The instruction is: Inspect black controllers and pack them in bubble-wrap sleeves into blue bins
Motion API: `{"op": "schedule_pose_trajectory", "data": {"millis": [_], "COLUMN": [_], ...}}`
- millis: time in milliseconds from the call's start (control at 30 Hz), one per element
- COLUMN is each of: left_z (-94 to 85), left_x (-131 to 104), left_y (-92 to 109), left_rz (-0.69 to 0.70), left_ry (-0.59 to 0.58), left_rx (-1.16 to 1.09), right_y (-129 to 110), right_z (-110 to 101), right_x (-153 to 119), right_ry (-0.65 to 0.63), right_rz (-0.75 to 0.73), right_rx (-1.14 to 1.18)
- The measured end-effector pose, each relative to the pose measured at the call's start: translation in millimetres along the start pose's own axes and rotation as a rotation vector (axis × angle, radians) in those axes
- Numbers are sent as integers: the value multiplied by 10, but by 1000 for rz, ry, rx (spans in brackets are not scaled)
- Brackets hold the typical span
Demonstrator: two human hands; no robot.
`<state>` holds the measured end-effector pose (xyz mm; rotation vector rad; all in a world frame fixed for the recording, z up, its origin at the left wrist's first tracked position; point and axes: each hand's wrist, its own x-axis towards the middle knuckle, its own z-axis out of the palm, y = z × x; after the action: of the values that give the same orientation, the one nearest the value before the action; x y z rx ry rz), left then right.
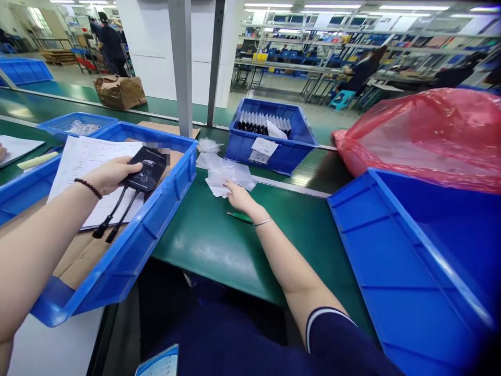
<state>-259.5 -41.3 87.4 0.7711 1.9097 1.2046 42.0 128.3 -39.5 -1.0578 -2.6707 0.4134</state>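
Observation:
My left hand (pixel 113 176) grips a flat black device (pixel 147 169) with two short cables (pixel 124 209) hanging down from it. It is held above printed sheets (pixel 84 156) and cardboard (pixel 76 258) in a blue tray (pixel 168 196). My right hand (pixel 239 197) reaches to a loose pile of translucent plastic bags (pixel 229 175) on the green table. Its thumb and forefinger are pinched at the near edge of a bag. Beside the right wrist lies a thin green tool (pixel 240 216), partly covered by the hand.
A blue bin (pixel 270 151) at the back holds several bagged black items (pixel 258 125). At the right stand a large blue bin (pixel 360 245) and a red plastic bag (pixel 415 136). A metal post (pixel 180 68) rises behind the tray. Another person's hand (pixel 2 151) shows at the left edge.

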Motion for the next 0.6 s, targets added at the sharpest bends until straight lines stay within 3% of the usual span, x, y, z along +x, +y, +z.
{"op": "schedule_pose_trajectory", "data": {"millis": [167, 267, 433, 600], "left_z": [84, 0, -174, -226], "left_x": [82, 72, 2, -60], "left_y": [-96, -14, 150, 237], "left_rz": [4, 106, 356, 367], "left_ry": [-25, 84, 231, 268], "left_rx": [70, 108, -41, -78], "right_y": [47, -45, -123, -74], "right_z": [121, 207, 238, 190], "right_x": [92, 131, 151, 70], "right_ry": [-6, -17, -42, -69], "right_rz": [31, 34, 49, 26], "right_rx": [-104, -171, -255, -303]}}
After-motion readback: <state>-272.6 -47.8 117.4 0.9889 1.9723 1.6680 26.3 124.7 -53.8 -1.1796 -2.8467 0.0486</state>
